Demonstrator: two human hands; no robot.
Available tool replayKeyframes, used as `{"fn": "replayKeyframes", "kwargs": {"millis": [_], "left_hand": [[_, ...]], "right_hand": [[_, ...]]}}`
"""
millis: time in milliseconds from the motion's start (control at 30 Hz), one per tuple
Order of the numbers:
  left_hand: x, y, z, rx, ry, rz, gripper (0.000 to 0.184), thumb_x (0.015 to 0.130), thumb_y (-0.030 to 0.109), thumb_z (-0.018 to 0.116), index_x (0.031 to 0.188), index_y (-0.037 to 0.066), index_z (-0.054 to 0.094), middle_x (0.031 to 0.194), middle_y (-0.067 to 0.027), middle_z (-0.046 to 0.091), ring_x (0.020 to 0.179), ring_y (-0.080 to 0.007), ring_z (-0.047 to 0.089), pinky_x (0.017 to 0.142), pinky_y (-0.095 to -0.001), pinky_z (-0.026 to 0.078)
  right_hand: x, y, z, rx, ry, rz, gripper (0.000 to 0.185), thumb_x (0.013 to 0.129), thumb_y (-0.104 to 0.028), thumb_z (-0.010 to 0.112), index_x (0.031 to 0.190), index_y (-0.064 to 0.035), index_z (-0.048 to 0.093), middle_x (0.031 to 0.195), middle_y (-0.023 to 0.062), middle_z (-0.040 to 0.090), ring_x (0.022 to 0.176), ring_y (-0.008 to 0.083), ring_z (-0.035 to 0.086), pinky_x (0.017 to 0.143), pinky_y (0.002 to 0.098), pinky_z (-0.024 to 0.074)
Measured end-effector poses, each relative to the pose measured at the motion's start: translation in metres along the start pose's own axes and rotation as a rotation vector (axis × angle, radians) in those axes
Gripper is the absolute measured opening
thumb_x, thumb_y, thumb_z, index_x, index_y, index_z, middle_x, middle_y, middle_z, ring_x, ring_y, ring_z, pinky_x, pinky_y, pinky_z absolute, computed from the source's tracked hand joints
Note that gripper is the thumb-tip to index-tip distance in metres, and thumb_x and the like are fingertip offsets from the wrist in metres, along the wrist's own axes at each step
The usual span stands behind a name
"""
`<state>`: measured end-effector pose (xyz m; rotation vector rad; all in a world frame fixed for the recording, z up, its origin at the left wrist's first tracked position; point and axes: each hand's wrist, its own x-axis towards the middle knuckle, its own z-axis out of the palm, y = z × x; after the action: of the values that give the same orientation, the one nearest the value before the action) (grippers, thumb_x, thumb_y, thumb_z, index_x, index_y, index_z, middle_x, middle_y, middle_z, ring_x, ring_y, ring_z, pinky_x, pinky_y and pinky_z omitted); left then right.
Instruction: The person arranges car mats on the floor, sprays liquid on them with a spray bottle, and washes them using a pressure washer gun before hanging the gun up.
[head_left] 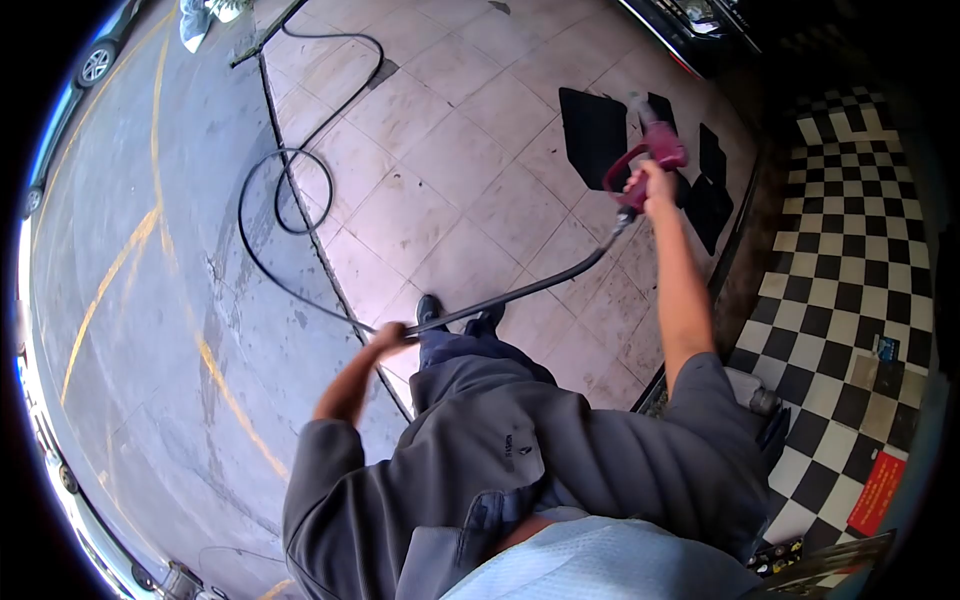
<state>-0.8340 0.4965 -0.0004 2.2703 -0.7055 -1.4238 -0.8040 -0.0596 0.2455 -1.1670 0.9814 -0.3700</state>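
My right hand [651, 187] is wrapped round the handle of a dark red spray gun [664, 146], held out at arm's length. The gun's front end points toward black mats [592, 135] lying on the tiles, and its tip is blurred. From the base of the handle a black hose [530, 288] runs across my body to my left hand [393, 338], which is closed around it near my legs. Beyond that hand the hose loops over the floor and away to the top of the view.
Pale tiles [440, 160] lie underfoot, with grey pavement [190, 290] marked in yellow to the left. A checkered floor [815, 400] runs along the right, with a red sign [878, 494] on it. Part of a vehicle [690, 25] shows at the top; parked cars line the far left.
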Motion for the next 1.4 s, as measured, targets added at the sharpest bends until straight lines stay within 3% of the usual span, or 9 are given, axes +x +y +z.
{"fn": "replayKeyframes", "kwargs": {"millis": [100,300,433,633,733,833,1000,1233,1400], "left_hand": [[-0.069,-0.172,0.001,0.21,0.171,-0.146,0.049,0.073,0.053,0.059,0.07,0.004,0.064,0.069,-0.0185,0.061,0.066,-0.0337,0.06,0.062,-0.0415,0.047],[-0.111,-0.052,-0.066,0.238,0.478,-0.271,0.035,0.078,0.041,0.058,0.064,0.008,0.061,0.066,-0.0151,0.06,0.068,-0.0358,0.058,0.06,-0.0429,0.047],[-0.09,0.014,-0.097,0.25,0.547,-0.154,0.03,0.075,0.034,0.061,0.059,0.009,0.059,0.062,-0.0143,0.058,0.065,-0.0355,0.057,0.06,-0.0424,0.046],[-0.05,0.07,-0.135,0.283,0.604,-0.12,0.028,0.074,0.03,0.062,0.057,0.009,0.059,0.061,-0.0135,0.058,0.063,-0.0353,0.056,0.059,-0.042,0.045],[-0.018,0.103,-0.144,0.326,0.609,-0.111,0.031,0.074,0.035,0.064,0.057,0.009,0.059,0.06,-0.0131,0.058,0.061,-0.0348,0.057,0.056,-0.0427,0.045],[0.011,0.152,-0.141,0.376,0.643,-0.138,0.033,0.072,0.039,0.065,0.057,0.01,0.059,0.058,-0.0134,0.058,0.06,-0.0349,0.057,0.054,-0.0436,0.045],[0.049,0.21,-0.14,0.443,0.615,-0.145,0.035,0.072,0.04,0.065,0.058,0.008,0.06,0.058,-0.0133,0.058,0.058,-0.0342,0.058,0.054,-0.043,0.046],[0.083,0.255,-0.162,0.428,0.57,-0.116,0.034,0.072,0.038,0.065,0.059,0.008,0.059,0.06,-0.0133,0.058,0.06,-0.0345,0.058,0.054,-0.0427,0.046],[0.11,0.262,-0.188,0.443,0.629,-0.175,0.033,0.072,0.037,0.065,0.061,0.007,0.06,0.06,-0.0134,0.058,0.062,-0.0346,0.059,0.055,-0.0424,0.046]], "right_hand": [[0.017,-0.047,-0.032,-0.231,0.087,-0.094,0.011,0.076,-0.013,0.057,0.074,-0.0053,0.049,0.058,0.0052,0.051,0.044,0.0175,0.05,0.041,0.0363,0.0453],[0.017,0.058,-0.029,-0.712,-0.096,-0.041,0.02,0.077,-0.013,0.059,0.061,-0.0055,0.048,0.047,0.0024,0.046,0.035,0.0137,0.045,0.032,0.0302,0.0364],[-0.018,0.111,0.0,-0.852,-0.465,-0.146,0.017,0.08,-0.017,0.062,0.082,-0.0052,0.049,0.049,0.0005,0.046,0.036,0.0113,0.043,0.033,0.0284,0.0353],[0.081,0.082,-0.072,-1.072,0.176,-0.549,0.042,0.077,-0.047,0.062,0.085,-0.0068,0.056,0.05,0.0018,0.047,0.037,0.0124,0.046,0.036,0.0277,0.0396],[0.082,0.017,-0.091,-0.767,0.101,-0.041,0.047,0.078,-0.052,0.058,0.081,-0.0057,0.056,0.049,0.0028,0.047,0.038,0.0132,0.047,0.036,0.0287,0.039],[0.184,0.053,-0.17,-0.974,0.264,-0.343,0.037,0.081,-0.042,0.058,0.079,-0.0053,0.054,0.049,0.0029,0.047,0.037,0.0133,0.046,0.035,0.0292,0.0388],[0.174,-0.003,-0.158,-0.804,0.207,-0.03,0.037,0.076,-0.034,0.062,0.085,0.002,0.06,0.072,0.02,0.061,0.07,0.0322,0.063,0.064,0.0395,0.0479],[0.196,0.034,-0.079,-0.976,-0.312,-0.256,0.04,0.073,-0.037,0.06,0.09,-0.0011,0.061,0.086,0.0219,0.062,0.087,0.0379,0.059,0.072,0.0399,0.0471],[0.257,-0.01,-0.068,-0.919,0.082,-0.339,0.043,0.072,-0.04,0.064,0.079,0.002,0.063,0.069,0.0234,0.06,0.073,0.0385,0.061,0.062,0.0407,0.0468]]}}
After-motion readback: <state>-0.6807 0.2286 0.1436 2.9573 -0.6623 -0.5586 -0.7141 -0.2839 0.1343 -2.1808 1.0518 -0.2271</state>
